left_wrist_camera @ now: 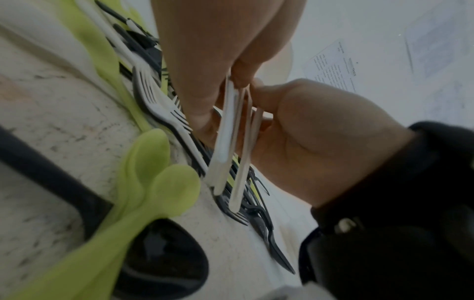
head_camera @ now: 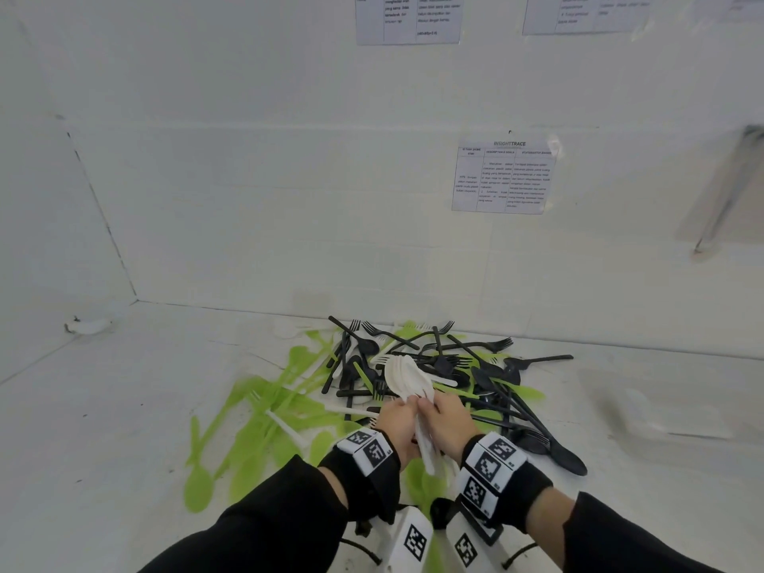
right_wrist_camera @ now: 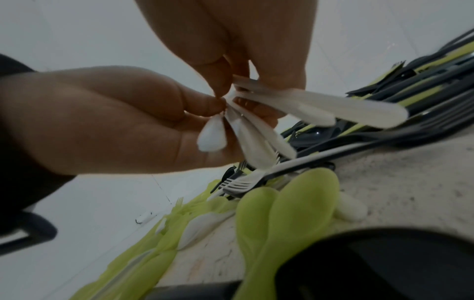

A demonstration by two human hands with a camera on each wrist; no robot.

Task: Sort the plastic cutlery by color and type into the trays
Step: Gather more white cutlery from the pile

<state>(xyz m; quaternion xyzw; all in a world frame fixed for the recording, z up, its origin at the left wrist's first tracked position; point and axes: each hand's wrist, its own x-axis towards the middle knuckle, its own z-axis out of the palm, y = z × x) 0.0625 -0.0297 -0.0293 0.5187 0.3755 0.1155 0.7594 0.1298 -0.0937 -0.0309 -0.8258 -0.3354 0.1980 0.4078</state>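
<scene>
Both my hands meet over the cutlery pile and hold one bunch of white spoons [head_camera: 407, 380], bowls fanned upward. My left hand [head_camera: 403, 407] grips the handles [left_wrist_camera: 231, 132] from the left. From the right, my right hand [head_camera: 430, 407] pinches the same bunch [right_wrist_camera: 307, 107] near the necks. Under and behind the hands lies a tangle of black forks and spoons [head_camera: 454, 366] mixed with green pieces. Green spoons and forks [head_camera: 264, 411] spread over the table to the left, with a few white forks [left_wrist_camera: 164, 109] among them.
The white table [head_camera: 124, 428] ends at a back wall [head_camera: 289, 200] with taped paper sheets [head_camera: 502, 177] and a side wall on the left. A blurred, pale translucent container [head_camera: 645, 407] sits at the right. A black spoon [head_camera: 566, 457] lies near my right wrist.
</scene>
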